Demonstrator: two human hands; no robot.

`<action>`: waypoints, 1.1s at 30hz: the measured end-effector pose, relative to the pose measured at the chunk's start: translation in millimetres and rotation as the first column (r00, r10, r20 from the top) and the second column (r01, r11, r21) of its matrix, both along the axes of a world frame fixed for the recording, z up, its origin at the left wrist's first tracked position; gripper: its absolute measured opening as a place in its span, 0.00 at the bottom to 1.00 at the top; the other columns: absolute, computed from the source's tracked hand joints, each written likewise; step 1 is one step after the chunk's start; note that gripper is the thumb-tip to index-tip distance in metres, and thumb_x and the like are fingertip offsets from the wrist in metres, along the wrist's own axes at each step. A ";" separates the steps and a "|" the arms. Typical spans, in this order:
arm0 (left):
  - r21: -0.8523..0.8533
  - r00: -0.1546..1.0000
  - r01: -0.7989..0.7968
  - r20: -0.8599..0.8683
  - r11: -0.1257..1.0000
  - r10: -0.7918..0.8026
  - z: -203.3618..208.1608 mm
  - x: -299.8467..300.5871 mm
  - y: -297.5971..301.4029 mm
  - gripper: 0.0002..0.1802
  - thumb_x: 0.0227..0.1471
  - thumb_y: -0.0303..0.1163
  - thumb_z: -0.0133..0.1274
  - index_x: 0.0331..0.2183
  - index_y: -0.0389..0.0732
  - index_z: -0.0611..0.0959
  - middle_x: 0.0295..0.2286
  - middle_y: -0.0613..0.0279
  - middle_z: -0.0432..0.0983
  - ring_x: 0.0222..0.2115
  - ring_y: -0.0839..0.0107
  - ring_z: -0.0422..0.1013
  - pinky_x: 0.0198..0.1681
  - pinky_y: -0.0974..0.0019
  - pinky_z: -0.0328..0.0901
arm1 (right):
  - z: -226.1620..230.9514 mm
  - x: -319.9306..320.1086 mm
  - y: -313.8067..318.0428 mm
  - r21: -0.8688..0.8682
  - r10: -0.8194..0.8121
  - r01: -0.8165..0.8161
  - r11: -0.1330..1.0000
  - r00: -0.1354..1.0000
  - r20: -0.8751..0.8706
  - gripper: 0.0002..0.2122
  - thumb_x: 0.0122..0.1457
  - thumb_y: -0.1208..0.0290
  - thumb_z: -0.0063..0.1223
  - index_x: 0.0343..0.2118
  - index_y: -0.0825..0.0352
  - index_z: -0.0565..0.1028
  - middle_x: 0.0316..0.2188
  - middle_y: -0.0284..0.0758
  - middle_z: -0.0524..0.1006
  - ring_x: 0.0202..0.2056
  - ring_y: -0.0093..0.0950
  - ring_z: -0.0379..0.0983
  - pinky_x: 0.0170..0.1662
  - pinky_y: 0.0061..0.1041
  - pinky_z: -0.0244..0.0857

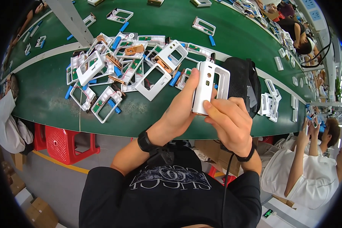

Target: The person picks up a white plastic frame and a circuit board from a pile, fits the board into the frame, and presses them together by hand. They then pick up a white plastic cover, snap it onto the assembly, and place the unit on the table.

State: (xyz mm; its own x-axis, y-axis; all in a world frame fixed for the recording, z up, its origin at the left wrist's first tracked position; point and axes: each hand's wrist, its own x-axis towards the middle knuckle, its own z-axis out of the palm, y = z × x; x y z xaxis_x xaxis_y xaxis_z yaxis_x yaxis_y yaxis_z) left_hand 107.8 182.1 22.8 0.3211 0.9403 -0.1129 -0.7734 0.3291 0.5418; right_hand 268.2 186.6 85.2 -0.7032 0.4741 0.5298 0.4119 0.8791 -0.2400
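Head view, and it's all about the white housing (203,92), held up over the near edge of the green table (45,99), right of the pile (90,68) and just beside the black backpack (233,72). Smooth, glossy plastic, this one: rounded edges, a slim solid face with small holes, and a big rounded rectangular window alongside. The left hand (179,108) grasps it by its left side, thumb laid up along the wall, the other fingers mostly hidden behind. Over to the right hand (232,119): fingers bent, thumb pressed to the near end, gripping it there. Look at the lie of it! The long axis runs away from the wearer, far end leaning a little right, holed face up toward the camera, window on the right-hand side. A thin copper-coloured edge shows at the near end. Leftward, the pile: hard white frames at every angle, green boards, smooth blue cylinders (174,79), copper-coloured pieces (135,49). The backpack brings soft mesh; the table is scuffed grey in patches, and below sits a red plastic stool (62,146) with a patterned seat
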 end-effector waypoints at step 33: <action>0.031 0.942 -0.207 -0.265 0.978 0.207 68.7 -42.4 -62.8 0.17 0.64 0.46 0.50 0.32 0.41 0.72 0.21 0.68 0.70 0.22 0.80 0.67 0.27 0.74 0.62 | 44.3 -55.2 -67.3 0.130 0.034 -0.067 0.989 0.971 0.237 0.15 0.49 0.82 0.57 0.43 0.72 0.77 0.44 0.48 0.77 0.45 0.42 0.75 0.43 0.38 0.65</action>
